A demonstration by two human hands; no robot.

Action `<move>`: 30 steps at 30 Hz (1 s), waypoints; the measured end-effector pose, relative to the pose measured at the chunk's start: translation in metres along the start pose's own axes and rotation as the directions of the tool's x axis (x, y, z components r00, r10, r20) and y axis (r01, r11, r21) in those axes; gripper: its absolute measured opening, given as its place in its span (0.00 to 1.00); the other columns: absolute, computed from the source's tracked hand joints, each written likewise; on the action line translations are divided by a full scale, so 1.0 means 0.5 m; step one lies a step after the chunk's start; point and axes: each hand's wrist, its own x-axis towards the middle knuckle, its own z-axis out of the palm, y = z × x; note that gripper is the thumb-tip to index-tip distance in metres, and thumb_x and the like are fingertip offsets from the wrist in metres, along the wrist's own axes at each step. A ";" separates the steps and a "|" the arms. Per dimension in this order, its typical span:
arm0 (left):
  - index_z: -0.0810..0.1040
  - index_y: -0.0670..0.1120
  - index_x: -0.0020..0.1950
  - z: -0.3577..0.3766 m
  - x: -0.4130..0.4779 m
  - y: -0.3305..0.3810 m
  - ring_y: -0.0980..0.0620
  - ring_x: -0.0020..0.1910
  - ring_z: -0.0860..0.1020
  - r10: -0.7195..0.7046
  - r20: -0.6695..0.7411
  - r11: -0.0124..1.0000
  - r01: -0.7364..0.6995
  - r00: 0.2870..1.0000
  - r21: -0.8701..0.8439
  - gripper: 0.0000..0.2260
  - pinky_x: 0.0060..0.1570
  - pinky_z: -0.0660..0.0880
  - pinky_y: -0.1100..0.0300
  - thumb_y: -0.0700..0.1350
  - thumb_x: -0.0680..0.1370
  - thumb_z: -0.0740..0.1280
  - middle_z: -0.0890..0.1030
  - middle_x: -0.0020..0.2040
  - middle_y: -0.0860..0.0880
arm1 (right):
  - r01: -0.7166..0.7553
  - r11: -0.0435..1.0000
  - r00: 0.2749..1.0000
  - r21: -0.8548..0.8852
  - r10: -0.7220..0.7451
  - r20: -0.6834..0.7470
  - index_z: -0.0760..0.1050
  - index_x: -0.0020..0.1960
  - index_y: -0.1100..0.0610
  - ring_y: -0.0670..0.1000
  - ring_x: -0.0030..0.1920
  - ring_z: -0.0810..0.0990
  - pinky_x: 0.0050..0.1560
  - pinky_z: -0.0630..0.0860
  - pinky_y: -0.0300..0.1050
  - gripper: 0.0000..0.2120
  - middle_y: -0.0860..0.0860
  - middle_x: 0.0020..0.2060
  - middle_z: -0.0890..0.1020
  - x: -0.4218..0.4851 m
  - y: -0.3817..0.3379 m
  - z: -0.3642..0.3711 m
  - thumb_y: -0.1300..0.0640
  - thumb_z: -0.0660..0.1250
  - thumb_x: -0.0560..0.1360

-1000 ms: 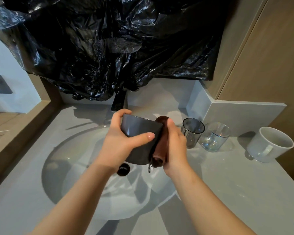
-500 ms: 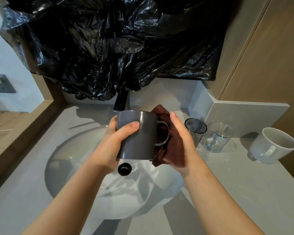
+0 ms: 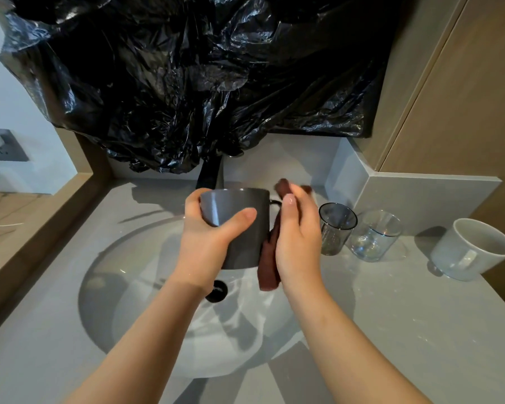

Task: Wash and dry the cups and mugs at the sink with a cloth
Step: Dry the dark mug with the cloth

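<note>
- Our left grip clasped the grey mug above the sink, upright now after its tilt a second before.
- Our right grip pinched the brown cloth against the handle side, so drying this mug looked nearly done.

1. The view is brightly and evenly lit.
2. Soft, overlapping forearm shadows are thrown into the pale grey oval sink basin at lower centre. Another shadow is cast to the left of the white ceramic mug at right.
3. White glints are scattered over the crumpled black plastic sheet in the upper frame, and a vertical glare streak is seen on the dark grey cylindrical mug.
4. The upper end of the brown cloth is smeared by motion blur.
5. Straight lines are bowed near the frame edges.
</note>
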 end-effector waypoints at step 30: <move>0.66 0.67 0.64 -0.057 0.023 0.017 0.44 0.50 0.82 -0.276 0.415 0.957 0.209 0.867 0.199 0.37 0.37 0.80 0.49 0.49 0.59 0.75 0.83 0.48 0.50 | -0.686 0.620 0.728 0.381 0.593 0.344 0.77 0.60 0.58 0.63 0.51 0.80 0.52 0.77 0.54 0.27 0.60 0.53 0.82 0.036 0.036 -0.026 0.40 0.64 0.70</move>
